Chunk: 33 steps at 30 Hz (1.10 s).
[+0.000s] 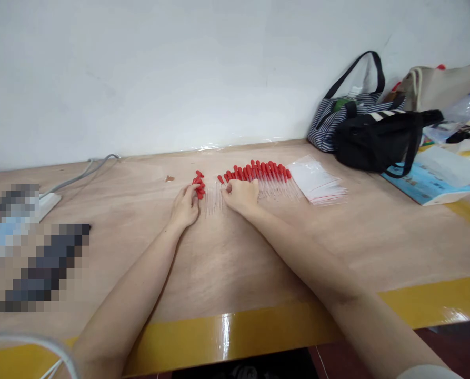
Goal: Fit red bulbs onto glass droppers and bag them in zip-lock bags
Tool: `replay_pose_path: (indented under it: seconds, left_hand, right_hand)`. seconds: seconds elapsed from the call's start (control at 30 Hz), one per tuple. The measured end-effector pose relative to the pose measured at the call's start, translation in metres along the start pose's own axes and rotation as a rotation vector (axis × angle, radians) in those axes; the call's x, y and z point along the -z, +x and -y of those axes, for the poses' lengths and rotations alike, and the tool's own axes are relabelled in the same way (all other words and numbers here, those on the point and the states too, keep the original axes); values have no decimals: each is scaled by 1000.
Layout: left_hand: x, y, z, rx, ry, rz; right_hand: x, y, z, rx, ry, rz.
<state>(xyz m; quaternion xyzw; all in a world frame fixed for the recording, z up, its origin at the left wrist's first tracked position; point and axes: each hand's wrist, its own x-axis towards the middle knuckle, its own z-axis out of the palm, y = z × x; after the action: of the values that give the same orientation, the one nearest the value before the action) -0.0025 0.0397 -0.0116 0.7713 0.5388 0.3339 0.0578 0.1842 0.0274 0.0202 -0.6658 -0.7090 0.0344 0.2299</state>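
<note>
My left hand (185, 206) rests at a small heap of loose red rubber bulbs (200, 195), its fingers curled against them; which bulb its fingertips grip is hard to make out. Between my hands, several bare clear glass tubes (211, 202) lie side by side on the table. My right hand (240, 195) is closed, thumb and fingers pinched beside the leftmost red-capped dropper (220, 179); what sits in the pinch is mostly hidden. Reaching rightward from behind that hand is a row of glass droppers with red bulbs (268, 169), their tubes pointing toward me.
Clear zip bags (317, 181) lie right of the droppers. Farther right are a striped bag (321, 123), a black bag (377, 139) and a blue tissue pack (428, 181). A grey cable (80, 175) and blurred items are on the left. Yellow tape (187, 337) edges the table.
</note>
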Motion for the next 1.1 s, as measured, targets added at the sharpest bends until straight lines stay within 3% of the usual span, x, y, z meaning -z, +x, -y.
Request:
replay_pose_path:
  seconds: [0.27,0.37,0.47,0.67,0.9,1.03,1.1]
  left_hand:
    - [1,0,1,37,-107,24]
    - [1,1,-1,-28,-54,-9]
    - [0,1,-3,-6,16,-32]
    - [2,0,-7,99,-18,-97]
    - [1,2,0,223,-45,-186]
    - [0,-6,-9,143,-103,-315]
    - [-2,-14,-21,28,-143,-301]
  right_hand:
    - [-4,9,24,-101,-4,181]
    - [-3,12,26,-128,21,223]
    - [-4,13,26,-128,35,227]
    - [0,0,11,-69,29,96]
    - [11,-44,-41,150,102,-162]
    - [14,-64,-66,316,214,-207]
    - [18,-69,-70,367,260,-230]
